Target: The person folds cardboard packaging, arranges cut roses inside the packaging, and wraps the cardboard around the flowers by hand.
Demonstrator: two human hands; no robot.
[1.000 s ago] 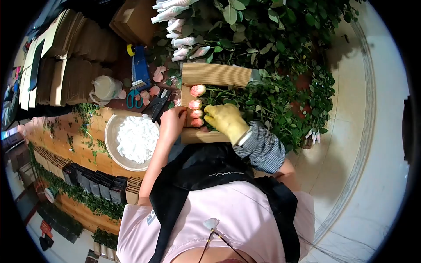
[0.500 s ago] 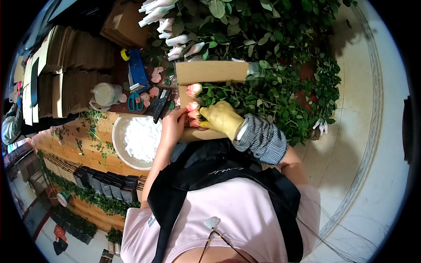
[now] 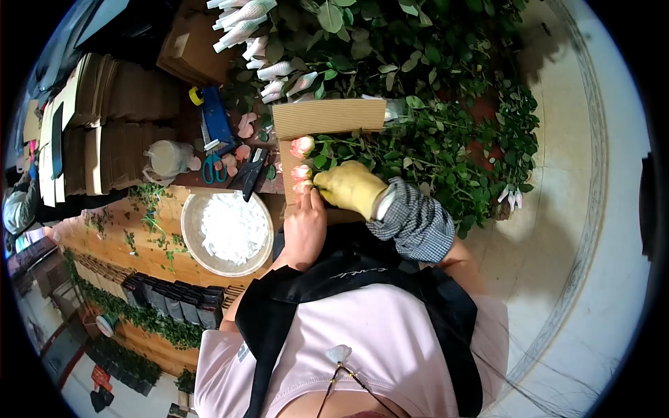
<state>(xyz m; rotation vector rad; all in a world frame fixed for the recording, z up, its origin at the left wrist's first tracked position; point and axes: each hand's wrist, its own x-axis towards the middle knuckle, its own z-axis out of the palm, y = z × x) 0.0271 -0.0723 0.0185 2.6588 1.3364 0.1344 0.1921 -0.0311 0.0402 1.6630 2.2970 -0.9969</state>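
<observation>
Pink roses lie in a column on a corrugated cardboard sheet (image 3: pixel 329 119), their leafy stems reaching right. The top rose (image 3: pixel 302 146) and the middle rose (image 3: pixel 301 172) show whole blooms. Below them, a third rose (image 3: pixel 302 187) is partly covered by fingers. My bare left hand (image 3: pixel 305 226) reaches up from below, fingers together and fingertips pressed on this lowest bloom. My right hand (image 3: pixel 350 188), in a yellow glove, is curled closed just right of the same bloom, around its stem; the fingertips are partly hidden.
White pieces fill a round bowl (image 3: pixel 187 233) on the left. Near it lie a black stapler (image 3: pixel 249 174), blue-handled scissors (image 3: pixel 214 169), a blue tape dispenser (image 3: pixel 217 122) and a plastic cup (image 3: pixel 166 159). Cardboard stacks (image 3: pixel 111 153) stand farther left; white-sleeved roses (image 3: pixel 244 31) lie above.
My left hand has moved from the blooms' left side to below them, its fingers now over the lowest one. The gloved hand has shifted slightly left. The whole view has shifted a little.
</observation>
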